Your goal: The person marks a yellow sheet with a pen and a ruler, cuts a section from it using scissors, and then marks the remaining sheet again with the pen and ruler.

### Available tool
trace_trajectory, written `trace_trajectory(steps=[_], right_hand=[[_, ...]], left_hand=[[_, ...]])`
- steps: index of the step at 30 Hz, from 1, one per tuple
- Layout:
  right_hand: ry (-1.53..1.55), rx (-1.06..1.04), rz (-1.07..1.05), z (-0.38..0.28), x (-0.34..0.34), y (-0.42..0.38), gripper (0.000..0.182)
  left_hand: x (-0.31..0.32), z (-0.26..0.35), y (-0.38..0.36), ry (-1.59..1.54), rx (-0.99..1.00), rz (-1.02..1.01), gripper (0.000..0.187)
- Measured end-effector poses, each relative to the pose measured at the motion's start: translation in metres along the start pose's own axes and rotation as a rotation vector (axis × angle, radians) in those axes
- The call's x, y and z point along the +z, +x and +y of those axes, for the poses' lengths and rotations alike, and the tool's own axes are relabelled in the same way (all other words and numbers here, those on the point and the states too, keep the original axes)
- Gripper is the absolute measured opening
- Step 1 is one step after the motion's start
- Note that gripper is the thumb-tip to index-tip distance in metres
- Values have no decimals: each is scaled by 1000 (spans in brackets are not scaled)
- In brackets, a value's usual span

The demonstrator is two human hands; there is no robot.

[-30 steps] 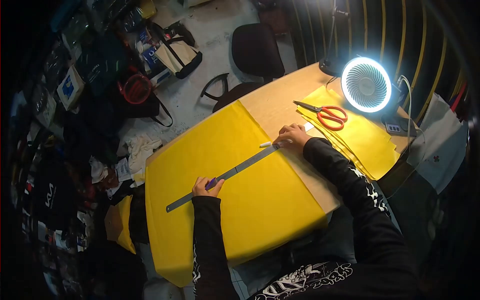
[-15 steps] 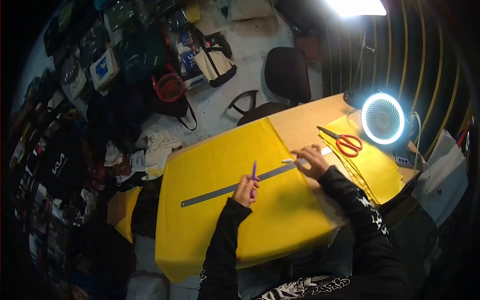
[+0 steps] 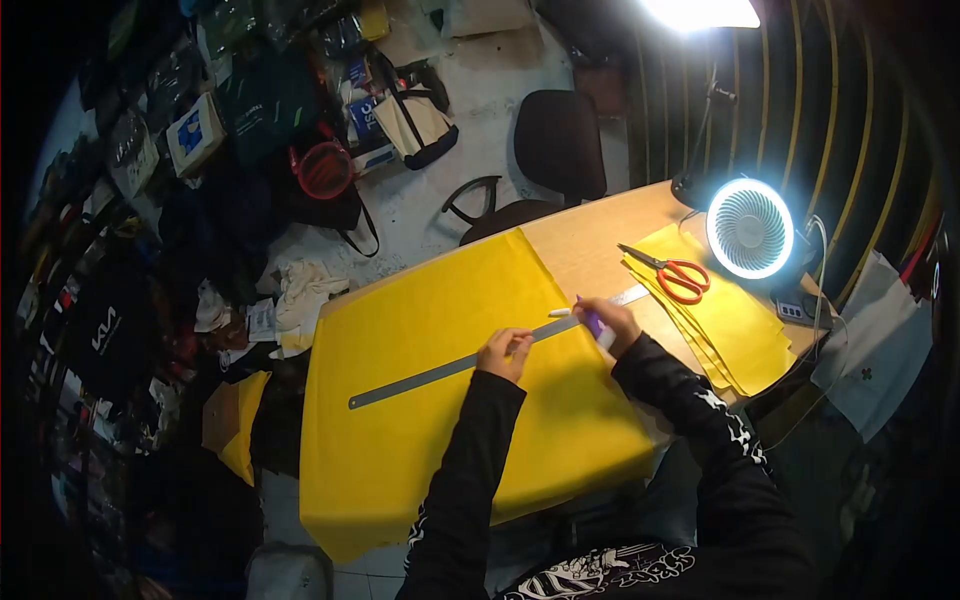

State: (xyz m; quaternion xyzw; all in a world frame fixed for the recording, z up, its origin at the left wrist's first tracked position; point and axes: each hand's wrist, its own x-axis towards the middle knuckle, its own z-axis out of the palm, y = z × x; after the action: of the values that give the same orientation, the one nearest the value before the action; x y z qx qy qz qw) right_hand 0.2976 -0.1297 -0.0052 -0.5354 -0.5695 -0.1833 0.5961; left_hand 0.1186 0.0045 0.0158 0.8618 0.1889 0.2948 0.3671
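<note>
A long metal ruler (image 3: 430, 378) lies slantwise across a yellow fabric sheet (image 3: 420, 300) spread over the table. My left hand (image 3: 505, 353) is over the ruler's middle, fingers loosely bent with the thumb apart and nothing visible in them. Toward the ruler's right end, my right hand (image 3: 614, 322) is closed on a purple pen (image 3: 594, 324), partly hidden by the fingers. Just left of that hand, a small white stick (image 3: 559, 313) lies beside the ruler's upper edge.
Orange-handled scissors (image 3: 682, 281) rest on stacked yellow pieces (image 3: 740, 335) at the right. A lit ring-shaped fan (image 3: 750, 229) and a lamp (image 3: 705, 8) stand behind. Across the table are a dark chair (image 3: 560, 145) and a red basket (image 3: 325, 170).
The purple pen has passed from my left hand to my right. My left hand has moved slightly up onto the ruler. The whole view has shifted a little.
</note>
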Motion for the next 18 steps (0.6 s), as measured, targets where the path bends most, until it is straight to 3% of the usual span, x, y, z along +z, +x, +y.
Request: trace_trajectory(steps=[2, 3, 4, 9, 12, 18], right_hand=[[41, 253, -8, 26, -10, -2, 14], [189, 555, -90, 25, -19, 1, 21], [400, 713, -118, 32, -26, 2, 29], [737, 1023, -93, 40, -23, -4, 32], [709, 975, -172, 43, -22, -7, 31], [372, 713, -313, 53, -21, -8, 15]], left_hand=[[0, -30, 14, 130, 220, 35, 24], [2, -45, 19, 195, 330, 52, 26], [6, -50, 23, 208, 331, 23, 26], [40, -42, 32, 274, 393, -131, 28], [54, -37, 35, 298, 400, -179, 27], [62, -40, 28, 373, 415, -155, 29]])
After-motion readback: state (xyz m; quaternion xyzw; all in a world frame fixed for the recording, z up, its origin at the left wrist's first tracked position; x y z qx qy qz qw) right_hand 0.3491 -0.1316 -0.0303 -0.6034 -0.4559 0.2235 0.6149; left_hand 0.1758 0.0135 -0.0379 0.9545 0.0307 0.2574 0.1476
